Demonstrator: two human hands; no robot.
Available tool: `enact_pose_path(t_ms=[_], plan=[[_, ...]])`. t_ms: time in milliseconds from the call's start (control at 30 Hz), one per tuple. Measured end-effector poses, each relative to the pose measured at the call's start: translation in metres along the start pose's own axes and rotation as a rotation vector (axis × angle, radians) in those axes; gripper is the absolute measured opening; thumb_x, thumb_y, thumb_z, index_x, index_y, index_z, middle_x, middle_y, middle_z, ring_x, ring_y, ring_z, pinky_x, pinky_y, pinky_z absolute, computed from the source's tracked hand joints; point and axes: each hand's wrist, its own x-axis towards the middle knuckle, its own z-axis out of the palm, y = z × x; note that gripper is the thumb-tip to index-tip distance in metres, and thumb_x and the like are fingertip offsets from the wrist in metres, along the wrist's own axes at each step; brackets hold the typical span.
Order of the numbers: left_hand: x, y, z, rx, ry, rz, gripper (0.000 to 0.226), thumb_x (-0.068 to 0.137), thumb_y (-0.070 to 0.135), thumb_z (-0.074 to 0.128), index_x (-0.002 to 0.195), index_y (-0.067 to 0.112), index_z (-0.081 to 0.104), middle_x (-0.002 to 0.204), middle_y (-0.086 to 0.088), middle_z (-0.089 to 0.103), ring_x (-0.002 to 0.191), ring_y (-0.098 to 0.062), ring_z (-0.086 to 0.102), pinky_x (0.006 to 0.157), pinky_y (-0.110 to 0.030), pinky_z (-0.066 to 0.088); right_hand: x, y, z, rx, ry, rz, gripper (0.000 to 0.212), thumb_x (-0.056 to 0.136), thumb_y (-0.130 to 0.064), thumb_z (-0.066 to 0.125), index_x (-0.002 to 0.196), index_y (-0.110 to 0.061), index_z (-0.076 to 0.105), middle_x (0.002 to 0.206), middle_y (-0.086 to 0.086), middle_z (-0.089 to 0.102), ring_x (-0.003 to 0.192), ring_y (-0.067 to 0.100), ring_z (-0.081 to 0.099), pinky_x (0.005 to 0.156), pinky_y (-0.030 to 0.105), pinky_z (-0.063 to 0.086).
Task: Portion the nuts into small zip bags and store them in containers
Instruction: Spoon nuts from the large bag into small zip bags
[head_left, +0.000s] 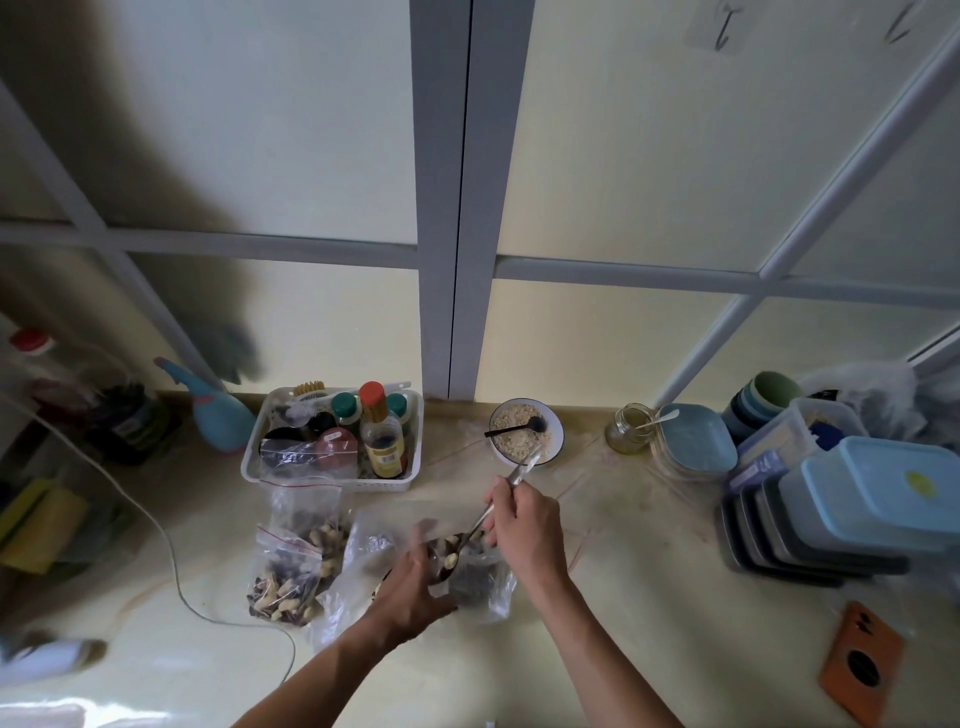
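The nuts (451, 558) sat on a spoon (483, 519) over a small zip bag (480, 582) at centre counter. The right hand (522, 525) pinched the spoon's handle; the left hand (415, 582) seemed to hold the bag's mouth, though blur hid its fingers. Thin, limp and slippery, the bag would handle best held at its rim. Filled bags (291, 566) lay at nine o'clock, containers (852, 499) at three, a bowl (525, 428) at twelve.

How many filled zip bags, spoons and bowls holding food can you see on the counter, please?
Filled zip bags lying left of the hands: 2
Spoons: 3 (metal, in right hand; black, in bowl; white, in jar)
Bowls holding food: 1
Total: 6
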Motion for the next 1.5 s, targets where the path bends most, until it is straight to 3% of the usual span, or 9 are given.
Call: enact_pose_path(t_ms=[67,167,367,467,800,1133,1333,1400,1500], plan=[[0.001,0.001,-0.003,0.067,0.039,-0.011,0.052,0.078,0.031,0.08,0.112,0.019,0.042,0.099,0.007,0.046,0.077,-0.008,0.049,0.059,-0.007,0.038,-0.002,0.001,0.003,0.022,-0.119,-0.015,0.038,0.105,-0.032,0.049,0.08,-0.011,0.068,0.061,0.003,0.071,0.05,0.015,0.068,0.063,0.036,0.061],[0.001,-0.007,-0.006,0.076,0.014,0.037,0.032,0.081,0.027,0.077,0.089,0.026,0.046,0.11,-0.001,0.034,0.073,-0.008,0.046,0.06,-0.004,0.036,0.0,0.001,0.002,0.04,-0.291,-0.056,0.035,0.104,-0.034,0.051,0.087,-0.012,0.071,0.068,0.005,0.073,0.055,0.019,0.07,0.064,0.036,0.061],[0.003,-0.015,-0.007,0.031,0.048,0.098,0.043,0.081,0.032,0.075,0.116,0.021,0.051,0.118,0.003,0.036,0.08,-0.002,0.052,0.066,-0.006,0.041,0.002,-0.008,0.004,0.005,-0.538,-0.101,0.029,0.102,-0.036,0.055,0.099,-0.017,0.077,0.079,0.006,0.075,0.066,0.02,0.073,0.068,0.03,0.061],[0.003,-0.012,-0.006,-0.123,0.09,0.148,0.065,0.082,0.027,0.078,0.132,0.028,0.037,0.117,0.013,0.044,0.097,-0.006,0.059,0.084,-0.025,0.055,-0.001,-0.012,0.008,-0.02,-0.617,-0.142,0.026,0.098,-0.039,0.06,0.104,-0.021,0.078,0.084,0.005,0.075,0.07,0.017,0.074,0.071,0.031,0.062],[0.008,-0.016,-0.011,-0.072,0.315,0.145,0.061,0.078,0.04,0.079,0.123,0.022,0.04,0.105,0.008,0.045,0.09,-0.015,0.049,0.072,-0.031,0.05,-0.005,-0.024,-0.001,0.056,-0.526,-0.35,0.011,0.094,-0.024,0.068,0.097,-0.021,0.078,0.091,-0.017,0.07,0.082,0.01,0.07,0.08,0.031,0.057],[0.009,-0.028,-0.011,0.036,0.21,0.066,0.065,0.084,0.021,0.079,0.132,0.005,0.039,0.112,-0.002,0.051,0.095,-0.014,0.05,0.072,-0.01,0.04,0.001,-0.007,-0.005,-0.019,-0.453,-0.28,0.017,0.099,-0.026,0.063,0.101,-0.017,0.078,0.084,-0.004,0.075,0.071,0.009,0.072,0.073,0.024,0.058],[0.012,-0.037,-0.006,0.134,0.177,0.122,0.086,0.069,0.015,0.083,0.134,0.018,0.026,0.107,-0.005,0.054,0.086,-0.018,0.047,0.071,-0.027,0.045,0.008,-0.012,-0.008,-0.074,-0.396,-0.303,0.027,0.1,-0.036,0.061,0.097,-0.015,0.078,0.071,-0.003,0.072,0.066,0.007,0.071,0.072,0.032,0.06],[0.013,-0.036,-0.006,0.113,0.18,0.123,0.094,0.07,0.023,0.081,0.142,0.019,0.021,0.122,0.0,0.045,0.107,-0.017,0.047,0.091,-0.032,0.05,0.008,-0.013,-0.008,-0.09,-0.364,-0.312,0.028,0.1,-0.037,0.061,0.097,-0.014,0.077,0.069,-0.003,0.071,0.063,0.006,0.069,0.068,0.031,0.06],[0.009,-0.032,-0.005,0.052,0.147,0.121,0.109,0.071,0.042,0.077,0.153,0.015,0.011,0.144,0.006,0.023,0.134,-0.01,0.023,0.116,-0.029,0.026,0.007,-0.016,-0.007,-0.159,-0.352,-0.309,0.031,0.1,-0.039,0.061,0.094,-0.012,0.076,0.067,-0.005,0.069,0.061,0.004,0.068,0.064,0.028,0.059]])
